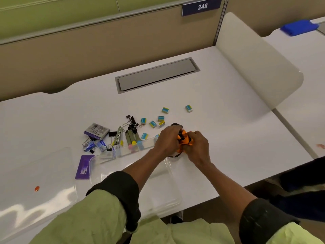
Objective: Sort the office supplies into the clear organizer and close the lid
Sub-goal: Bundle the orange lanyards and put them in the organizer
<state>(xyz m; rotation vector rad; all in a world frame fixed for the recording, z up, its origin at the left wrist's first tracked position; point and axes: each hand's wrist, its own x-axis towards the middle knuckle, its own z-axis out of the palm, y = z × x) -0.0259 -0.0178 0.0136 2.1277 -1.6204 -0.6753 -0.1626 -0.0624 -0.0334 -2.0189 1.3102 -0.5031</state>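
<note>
My left hand (pixel 168 139) and my right hand (pixel 198 147) both grip a crumpled orange pouch with black cord (pixel 184 140) just above the desk. The clear organizer (pixel 158 194) lies below my forearms, its far compartments holding highlighters (pixel 131 140) and small items. Its clear lid (pixel 38 173) lies open to the left. Small blue-and-yellow erasers (pixel 153 124) are scattered beyond my hands. Black binder clips (pixel 131 123), staple boxes (pixel 96 131) and a purple card (pixel 84 167) lie to the left.
A white desk (pixel 228 120) holds everything, with a grey cable hatch (pixel 156 75) at the back. A small orange piece (pixel 37 188) sits near the left. A white side partition (pixel 255 59) stands at the right, a blue object (pixel 299 27) beyond it.
</note>
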